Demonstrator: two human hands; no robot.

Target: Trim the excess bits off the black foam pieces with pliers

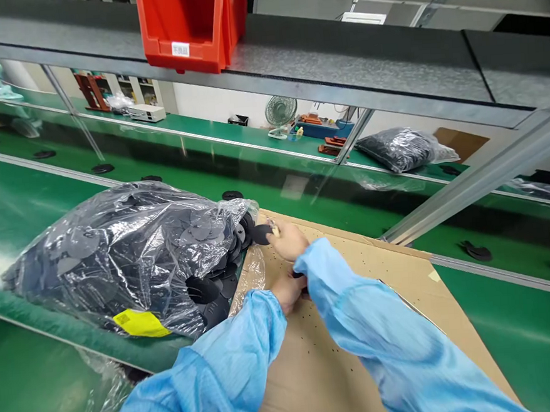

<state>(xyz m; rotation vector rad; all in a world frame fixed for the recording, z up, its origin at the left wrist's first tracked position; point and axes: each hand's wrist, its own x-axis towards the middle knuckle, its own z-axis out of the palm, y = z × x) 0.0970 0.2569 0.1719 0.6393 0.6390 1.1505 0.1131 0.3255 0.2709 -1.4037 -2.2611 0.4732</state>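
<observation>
My right hand is closed on a thin black disc, held by its edge beside the mouth of a clear plastic bag. Just below, my left hand has its fingers curled over the cardboard sheet. A bit of something dark shows at its fingertips, largely hidden by the hand and the right cuff. Many black discs fill the bag, and several loose black pieces spill from its open side. A yellow label sticks to the bag's front.
A red bin sits on the grey shelf overhead. Small dark specks dot the cardboard. Behind runs a green conveyor belt carrying black pieces. A slanted metal post stands at right. Another filled bag lies beyond.
</observation>
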